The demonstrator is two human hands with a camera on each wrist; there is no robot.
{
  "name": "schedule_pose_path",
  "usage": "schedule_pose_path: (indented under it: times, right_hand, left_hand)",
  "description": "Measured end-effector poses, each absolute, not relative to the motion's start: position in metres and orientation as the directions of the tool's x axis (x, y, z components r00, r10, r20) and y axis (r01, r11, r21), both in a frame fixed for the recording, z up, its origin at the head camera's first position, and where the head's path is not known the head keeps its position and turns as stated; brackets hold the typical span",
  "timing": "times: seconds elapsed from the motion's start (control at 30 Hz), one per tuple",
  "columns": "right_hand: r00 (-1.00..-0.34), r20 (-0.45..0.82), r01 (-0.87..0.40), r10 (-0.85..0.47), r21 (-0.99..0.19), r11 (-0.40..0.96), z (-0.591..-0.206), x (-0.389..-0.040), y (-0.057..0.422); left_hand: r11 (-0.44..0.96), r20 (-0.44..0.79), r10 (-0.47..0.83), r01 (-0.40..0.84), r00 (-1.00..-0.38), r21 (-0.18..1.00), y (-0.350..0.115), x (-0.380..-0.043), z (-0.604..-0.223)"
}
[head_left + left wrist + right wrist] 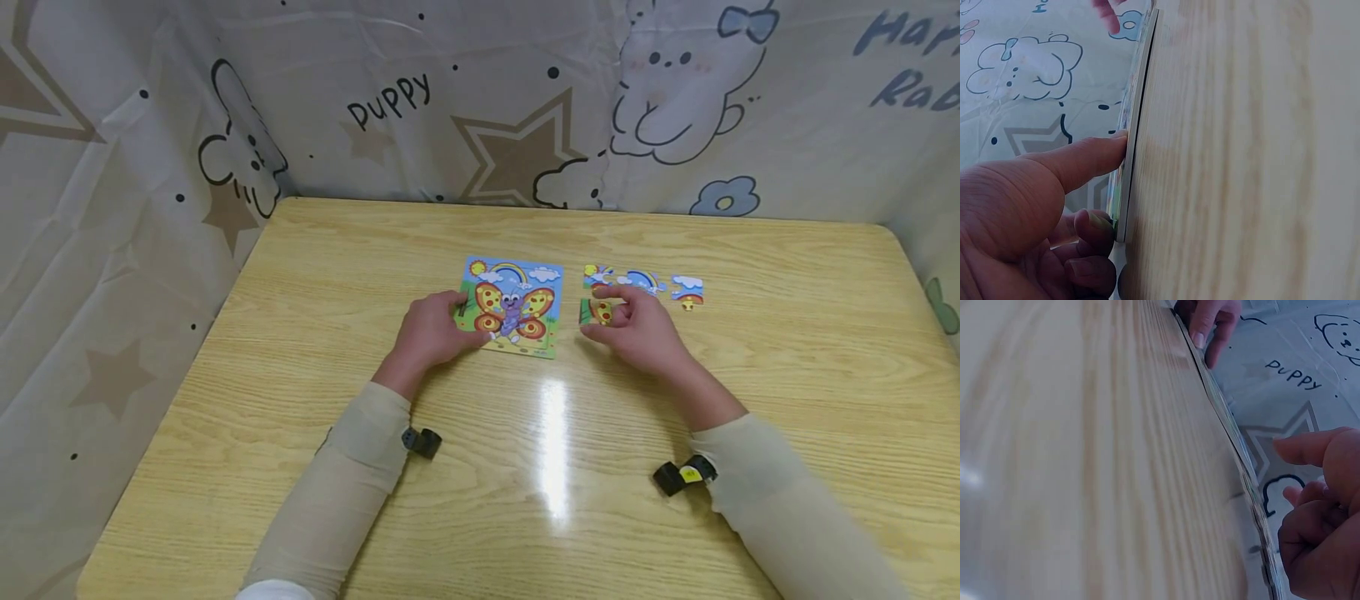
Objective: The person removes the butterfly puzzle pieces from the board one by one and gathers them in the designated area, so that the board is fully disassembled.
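A square butterfly puzzle board (512,305) lies on the wooden table. My left hand (435,329) holds it at its lower left, thumb at the near edge and fingers by the left side; the left wrist view shows the thumb (1088,161) against the board's edge. To the right, my right hand (637,329) hovers over loose puzzle pieces, thumb and index finger spread apart with nothing between them. Under it shows a green piece with a wing (597,312). Behind that are a sun piece (597,272) and a rainbow piece (641,281), partly hidden by the fingers.
A cloud piece (687,288) with a small yellow knob lies right of the right hand. The table (300,467) reaches back to a printed cloth (510,100) with cartoon animals and stars. Small black cameras (422,442) sit on both wrists.
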State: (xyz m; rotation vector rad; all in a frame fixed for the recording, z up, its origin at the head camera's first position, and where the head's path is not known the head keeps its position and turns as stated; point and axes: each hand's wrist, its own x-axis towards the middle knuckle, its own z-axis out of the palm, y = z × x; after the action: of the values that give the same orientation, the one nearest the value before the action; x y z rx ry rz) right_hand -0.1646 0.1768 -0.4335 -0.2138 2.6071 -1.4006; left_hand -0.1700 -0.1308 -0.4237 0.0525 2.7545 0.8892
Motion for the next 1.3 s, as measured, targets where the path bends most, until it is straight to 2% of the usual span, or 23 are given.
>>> schedule_pose_path:
  times: [0.5,1.3]
  right_hand:
    - [-0.960,-0.115,-0.045,-0.256,-0.838,0.544,-0.437,-0.175,0.127]
    - [-0.964,-0.168,0.009,-0.205,-0.793,0.609,-0.443,-0.182,0.117]
  left_hand:
    - [0.809,-0.225,0.101,-0.052,-0.969,0.586,-0.128,-0.170,-0.421]
    - [0.815,-0.220,0.100,-0.047,-0.970,0.577,-0.128,-0.170,-0.423]
